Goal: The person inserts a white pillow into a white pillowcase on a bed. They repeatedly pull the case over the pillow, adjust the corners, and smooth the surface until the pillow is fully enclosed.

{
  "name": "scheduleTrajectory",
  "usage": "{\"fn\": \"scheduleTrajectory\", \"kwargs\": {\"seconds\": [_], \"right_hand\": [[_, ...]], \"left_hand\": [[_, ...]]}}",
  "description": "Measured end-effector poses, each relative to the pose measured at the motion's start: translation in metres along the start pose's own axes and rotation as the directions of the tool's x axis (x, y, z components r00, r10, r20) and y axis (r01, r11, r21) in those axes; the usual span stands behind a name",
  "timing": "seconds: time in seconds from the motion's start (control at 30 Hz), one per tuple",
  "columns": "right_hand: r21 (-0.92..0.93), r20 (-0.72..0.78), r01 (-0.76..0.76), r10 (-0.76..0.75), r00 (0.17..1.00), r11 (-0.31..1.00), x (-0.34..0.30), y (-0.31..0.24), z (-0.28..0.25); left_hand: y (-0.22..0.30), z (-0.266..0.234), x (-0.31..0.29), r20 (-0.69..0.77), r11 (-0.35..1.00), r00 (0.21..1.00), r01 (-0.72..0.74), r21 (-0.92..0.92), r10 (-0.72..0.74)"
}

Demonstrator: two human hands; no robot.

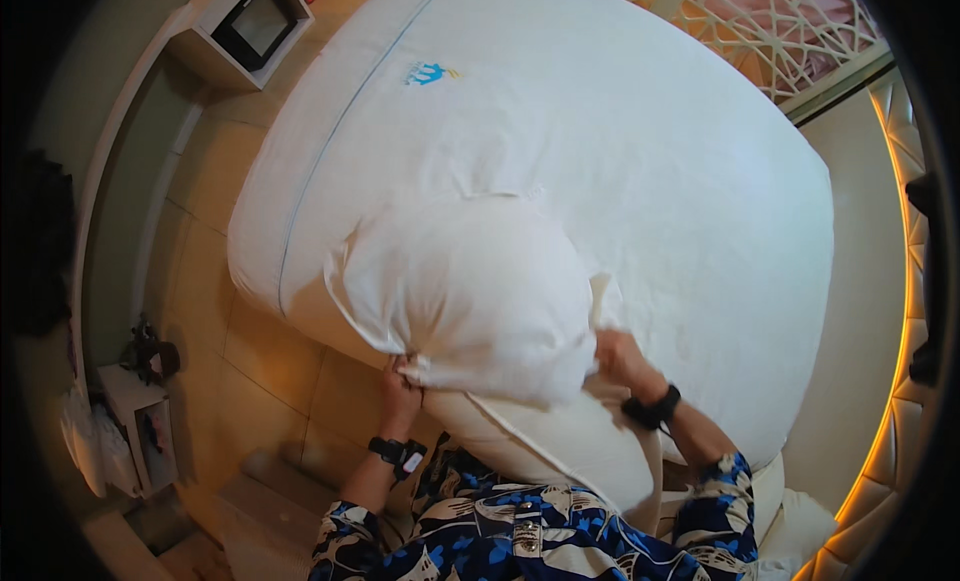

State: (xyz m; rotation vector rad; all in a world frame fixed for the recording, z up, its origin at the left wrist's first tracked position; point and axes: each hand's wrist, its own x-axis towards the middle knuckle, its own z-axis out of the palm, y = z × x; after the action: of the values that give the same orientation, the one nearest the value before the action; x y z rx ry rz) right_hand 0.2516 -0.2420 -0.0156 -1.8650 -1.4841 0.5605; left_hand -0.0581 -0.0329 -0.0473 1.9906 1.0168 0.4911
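A plump pillow in a white pillowcase (480, 291) lies at the near side of the bed, its cloth creased and bunched near my hands. My left hand (402, 376) is closed on the pillowcase's near left corner. At the right end, my right hand (622, 361) is closed on the pillowcase cloth, and a loose flap stands up just beyond it. Beneath, against my body, rests a cream cushion (580, 446) with a piped edge. A fitted white sheet (690, 181) with a blue line and a small blue emblem covers the mattress.
A padded headboard with a glowing light strip (903, 321) runs along the right. To the left is tiled floor (225, 281), with a white wall unit (190, 46) and a small low shelf (145, 421) against the wall. A white lattice screen (790, 31) stands at the far right.
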Motion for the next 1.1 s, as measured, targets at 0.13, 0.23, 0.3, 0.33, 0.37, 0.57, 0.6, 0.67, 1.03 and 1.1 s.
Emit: {"fn": "scheduleTrajectory", "kwargs": {"seconds": [0.13, 0.23, 0.3, 0.33, 0.37, 0.57, 0.6, 0.67, 1.03, 1.1], "right_hand": [[-0.016, 0.175, 0.115, -0.111, 0.978, 0.993, -0.012, -0.047, -0.023], [0.118, 0.190, 0.050, -0.072, 0.979, 0.992, -0.022, -0.080, -0.044], [0.222, 0.213, -0.039, -0.009, 0.977, 0.974, -0.025, -0.114, -0.064], [0.231, 0.221, -0.042, -0.010, 0.975, 0.972, -0.031, -0.127, -0.072], [0.224, 0.181, -0.040, -0.001, 0.983, 0.974, -0.033, -0.135, -0.075], [-0.052, -0.060, -0.106, 0.102, 0.993, 0.993, -0.041, -0.127, -0.075], [-0.105, -0.151, -0.140, 0.124, 0.981, 0.985, -0.048, -0.125, -0.073], [-0.201, -0.323, -0.215, 0.142, 0.936, 0.956, -0.062, -0.122, -0.071], [-0.161, -0.259, -0.569, 0.521, 0.813, 0.807, -0.201, -0.089, -0.090], [-0.014, -0.243, -0.721, 0.697, 0.675, 0.693, -0.250, -0.052, -0.071]], "left_hand": [[-0.025, 0.004, -0.020, 0.015, 0.998, 0.997, 0.069, -0.004, -0.069], [-0.017, 0.007, -0.004, 0.053, 0.973, 0.994, 0.100, -0.210, -0.091], [-0.010, 0.015, 0.011, 0.080, 0.918, 0.992, 0.117, -0.378, -0.093], [-0.011, 0.027, 0.018, 0.161, 0.718, 0.962, 0.270, -0.642, -0.218], [-0.011, 0.035, 0.025, 0.138, 0.839, 0.986, 0.155, -0.522, -0.097], [0.012, 0.099, 0.089, 0.233, 0.933, 0.963, -0.047, -0.357, 0.138], [0.009, 0.110, 0.094, 0.240, 0.897, 0.970, 0.083, -0.434, 0.027], [0.000, 0.121, 0.089, 0.196, 0.884, 0.980, 0.123, -0.452, -0.037], [0.063, 0.115, 0.081, -0.245, 0.987, 0.966, -0.110, -0.121, 0.078], [0.070, 0.116, 0.081, -0.231, 0.980, 0.962, -0.170, -0.100, 0.143]]}}
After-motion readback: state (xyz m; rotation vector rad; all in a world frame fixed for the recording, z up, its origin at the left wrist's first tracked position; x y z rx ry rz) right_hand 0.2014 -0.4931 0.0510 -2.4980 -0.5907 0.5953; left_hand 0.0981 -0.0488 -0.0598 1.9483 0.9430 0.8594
